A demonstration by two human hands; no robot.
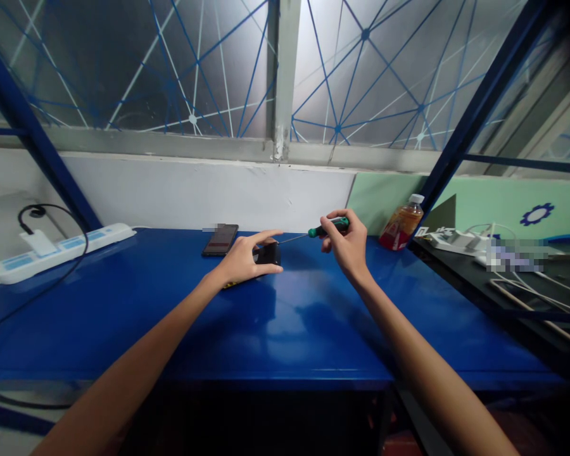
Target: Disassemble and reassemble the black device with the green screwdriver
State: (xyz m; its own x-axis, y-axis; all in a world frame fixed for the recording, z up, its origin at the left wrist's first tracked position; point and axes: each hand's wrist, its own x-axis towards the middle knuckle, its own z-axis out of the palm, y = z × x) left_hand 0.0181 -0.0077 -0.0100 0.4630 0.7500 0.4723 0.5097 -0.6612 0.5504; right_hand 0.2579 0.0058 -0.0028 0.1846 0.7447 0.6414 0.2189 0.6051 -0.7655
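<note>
My right hand (pixel 346 240) is closed round the green and black handle of a screwdriver (pixel 331 227). Its thin metal shaft points left, and the tip reaches the right end of a small black object (pixel 267 253). Around that object my left hand (pixel 245 258) is curved, thumb on the near side and fingers on the far side, gripping it. What kind of object it is I cannot make out. Something yellow and black (pixel 232 284) shows under the left wrist, mostly hidden. Just behind the left hand a dark phone (pixel 220 240) lies flat on the blue table (pixel 313 342).
A white power strip (pixel 61 252) with a plugged-in adapter and a black cable (pixel 33 297) lies at the left. At the back right stands a bottle of reddish drink (pixel 401 223). Blue posts rise at both sides. Chargers and white cables (pixel 517 272) cover a dark surface further right.
</note>
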